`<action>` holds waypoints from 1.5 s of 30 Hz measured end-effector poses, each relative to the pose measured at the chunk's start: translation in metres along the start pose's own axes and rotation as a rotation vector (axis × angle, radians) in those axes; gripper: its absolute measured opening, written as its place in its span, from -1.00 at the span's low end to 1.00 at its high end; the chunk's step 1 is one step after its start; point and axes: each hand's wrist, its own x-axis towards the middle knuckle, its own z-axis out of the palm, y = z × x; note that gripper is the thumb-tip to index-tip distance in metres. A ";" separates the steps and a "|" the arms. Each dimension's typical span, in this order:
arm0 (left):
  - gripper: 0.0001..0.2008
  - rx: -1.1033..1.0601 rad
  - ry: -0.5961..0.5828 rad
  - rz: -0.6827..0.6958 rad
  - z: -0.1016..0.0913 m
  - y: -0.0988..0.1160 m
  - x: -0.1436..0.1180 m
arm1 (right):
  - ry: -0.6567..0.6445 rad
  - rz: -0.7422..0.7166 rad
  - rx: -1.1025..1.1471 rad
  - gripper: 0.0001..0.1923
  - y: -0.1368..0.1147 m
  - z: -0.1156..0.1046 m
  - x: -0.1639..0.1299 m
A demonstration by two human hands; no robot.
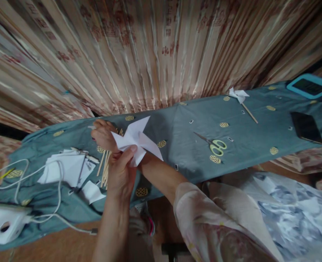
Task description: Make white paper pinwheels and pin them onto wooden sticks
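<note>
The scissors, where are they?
In the head view, the scissors lie on the blue-grey cloth, right of the paper pinwheel in the hands and left of the black phone.

We seem to be in a home, at a makeshift craft spot rather than a workshop. Beyond our left hand (120, 174) hangs a long pleated satin curtain in beige with reddish printed motifs (155, 51), the kind found in a living room or bedroom. Under the hand lies a grey-blue cotton sheet with yellow round patterns (193, 153), spread over a narrow surface. Far to the right of the hand rest a black smartphone (305, 127) and a turquoise-framed tablet (310, 86). To the left of it trails a white charging cable (40, 174) from a white plastic box (4, 223); below shows brown wooden flooring (59, 243).
</note>
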 end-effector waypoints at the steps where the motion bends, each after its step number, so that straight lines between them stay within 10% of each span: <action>1: -0.76 -0.002 -0.008 0.003 0.000 -0.001 0.000 | 0.052 -0.003 -0.023 -0.78 0.002 0.003 0.000; 14: -0.74 0.017 -0.155 -0.018 0.004 -0.008 -0.008 | 0.240 0.099 -0.026 -0.76 0.010 -0.012 -0.015; 23: -0.67 0.022 -0.304 -0.131 0.011 -0.023 -0.018 | 0.343 0.411 0.182 -0.80 0.049 -0.073 -0.152; 30: -0.61 0.088 -0.240 -0.136 0.017 -0.040 -0.019 | 0.444 0.622 0.449 -0.82 0.071 -0.077 -0.269; 45: -0.64 0.200 -0.185 -0.001 0.017 -0.067 -0.005 | 0.275 0.524 0.334 -0.80 0.077 -0.084 -0.306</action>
